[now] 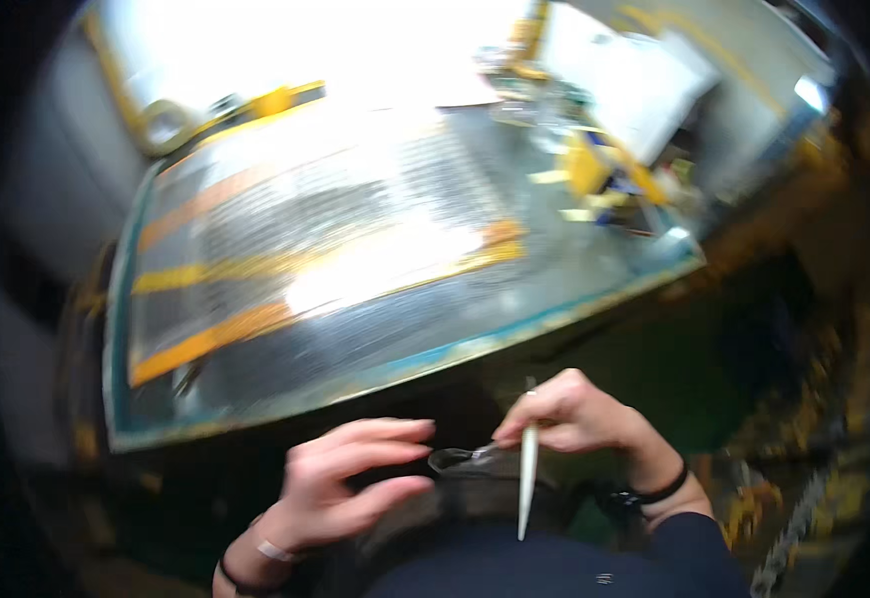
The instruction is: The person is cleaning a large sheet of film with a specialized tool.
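My right hand (574, 414) is closed around a slim, off-white tapered stick (527, 483), whose narrow end points down toward my body. A small, clear, shiny loop-shaped piece (462, 457) sticks out to the left from the fingertips of the same hand; blur hides its kind. My left hand (345, 478) is open just left of that piece, thumb apart from the outstretched fingers. Whether its fingertips touch the clear piece I cannot tell. Both hands are in front of the table's near edge, close to my body.
Beyond my hands stands a glass-topped table (375, 374) with a blue-green edge. A patterned sheet (335, 199) with orange and yellow strips lies on it under strong glare. A tape roll (166, 125) is at the back left, and a yellow container (584, 164) with clutter at the right.
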Tool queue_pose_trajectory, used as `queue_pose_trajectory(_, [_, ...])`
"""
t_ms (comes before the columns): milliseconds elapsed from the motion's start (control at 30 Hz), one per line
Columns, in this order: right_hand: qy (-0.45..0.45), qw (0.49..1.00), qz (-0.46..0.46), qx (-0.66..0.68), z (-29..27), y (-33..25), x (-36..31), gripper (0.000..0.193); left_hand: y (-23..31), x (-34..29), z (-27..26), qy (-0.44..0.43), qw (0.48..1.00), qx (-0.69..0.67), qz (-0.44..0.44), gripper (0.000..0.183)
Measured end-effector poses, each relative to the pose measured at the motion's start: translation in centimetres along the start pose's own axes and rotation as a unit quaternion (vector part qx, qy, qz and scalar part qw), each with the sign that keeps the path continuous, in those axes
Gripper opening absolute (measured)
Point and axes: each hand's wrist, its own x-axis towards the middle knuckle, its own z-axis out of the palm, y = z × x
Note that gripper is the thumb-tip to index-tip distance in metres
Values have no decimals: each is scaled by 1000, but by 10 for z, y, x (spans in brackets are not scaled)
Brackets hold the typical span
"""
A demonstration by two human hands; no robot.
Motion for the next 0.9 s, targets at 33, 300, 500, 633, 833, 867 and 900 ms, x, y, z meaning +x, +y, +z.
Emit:
queue_pose_trajectory(33, [21,998,51,16,5,2,-5,14,-18,17,0,-36,998,-37,18,30])
queue_pose_trajectory(300, [437,756,383,-302,-114,75,-195,20,-13,18,-18,169,975,141,31,11])
queue_pose_trajectory(500, [598,673,336,-276,-147,129,-174,28,-60,-13,-76,302,912,277,-20,12])
queue_pose_trajectory(633, [709,688,104,-113,-152,182,-149,32,-112,-22,-103,351,899,241,-99,17])
queue_pose_trajectory(833, [777,616,53,120,-141,182,-123,38,-126,-18,-100,390,869,283,-112,16])
queue_pose_trajectory(867, [776,607,39,169,-142,184,-132,37,-127,-15,-98,382,874,280,-108,15])
queue_pose_trajectory(900, [771,598,21,218,-145,185,-135,36,-127,-15,-98,378,877,278,-103,15])
